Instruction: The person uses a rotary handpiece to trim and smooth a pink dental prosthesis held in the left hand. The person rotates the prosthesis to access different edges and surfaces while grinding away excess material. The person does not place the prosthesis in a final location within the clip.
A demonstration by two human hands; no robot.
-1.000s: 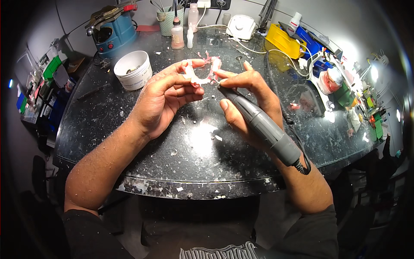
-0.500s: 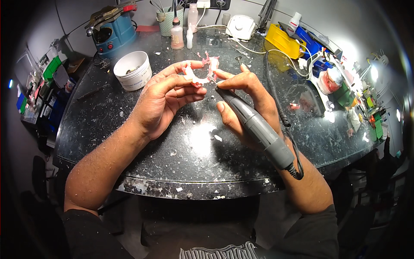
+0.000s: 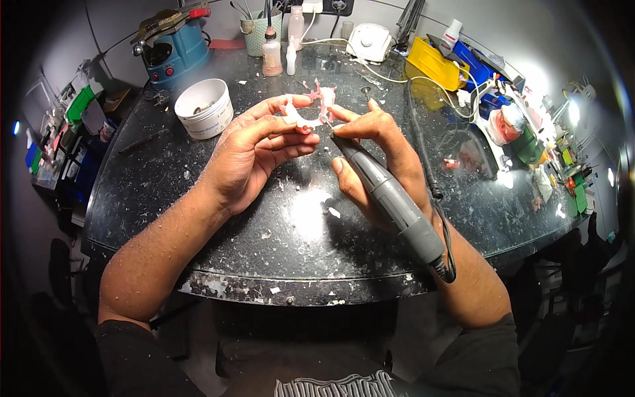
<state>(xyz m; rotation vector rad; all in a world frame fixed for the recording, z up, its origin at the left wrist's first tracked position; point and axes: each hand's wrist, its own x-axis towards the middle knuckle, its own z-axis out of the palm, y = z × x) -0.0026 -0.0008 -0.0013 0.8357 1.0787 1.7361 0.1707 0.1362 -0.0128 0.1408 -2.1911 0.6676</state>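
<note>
I'm at a dental workshop bench: speckled black worktop [image 3: 218, 218] littered with chips, blue machine [image 3: 173, 47], white tub [image 3: 203, 108], bottles [image 3: 271, 56], yellow bin [image 3: 433, 63].

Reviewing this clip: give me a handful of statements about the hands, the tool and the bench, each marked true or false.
1. The left hand holds a small pink and white dental piece at its fingertips. True.
2. The right hand holds a pair of scissors. False: it holds a grey corded rotary handpiece, tip toward the dental piece.
3. A white round tub stands on the bench left of the left hand. True.
4. The dental piece lies flat on the dark speckled bench. False: it is held up above it.
5. A blue machine stands at the far left of the bench. True.
</note>
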